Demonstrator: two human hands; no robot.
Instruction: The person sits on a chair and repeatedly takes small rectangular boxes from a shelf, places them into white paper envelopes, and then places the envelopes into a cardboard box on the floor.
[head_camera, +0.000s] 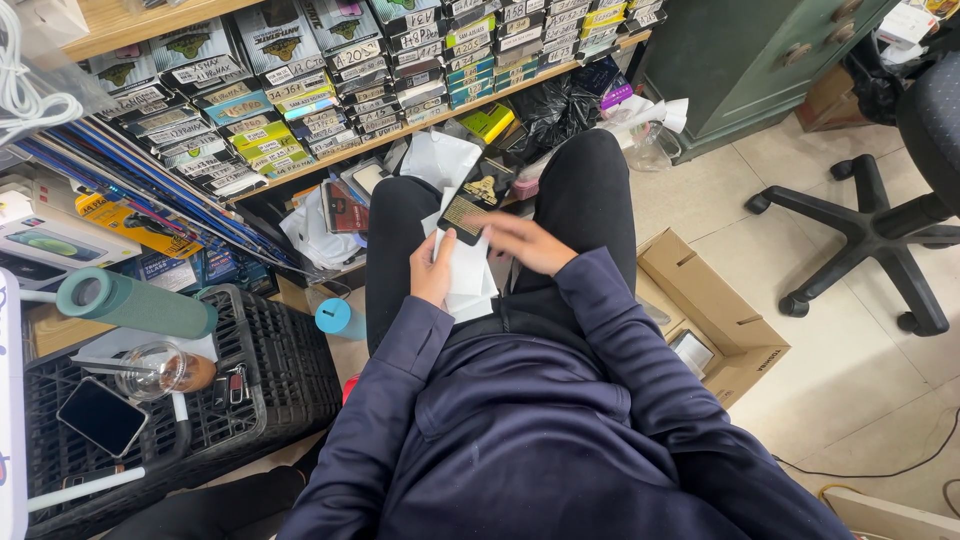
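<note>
Crate: a black plastic crate (270, 350) stands at the far left, with a smartphone (100, 416), a clear cup (160, 370) and a green cylindrical speaker (135, 302) lying on top of it.
Shelf: rows of small labelled boxes (300, 90) are stacked along a wooden shelf (420, 122) above the person's knees — none of them is being touched.
Left hand: the left hand (432, 272) is closed around the edge of a stack of white sleeves (468, 275) resting on the lap, thumb on top.
Item in hand: a flat dark packet (463, 218) with a gold-coloured patterned face sits at the top of the stack, just above the left thumb — partly out of the white paper, as far as I can judge.
Right hand: the right hand (530, 245) lies across the stack with fingers reaching toward the packet; it is blurred, so whether it pinches anything cannot be told.
Progress: I judge the handling mid-way — the packet is uncovered but not set aside, and the sleeves beneath look unsorted.
Floor: an open cardboard box (715, 315) sits just beside the right leg, an office chair base (870, 235) well apart.
</note>
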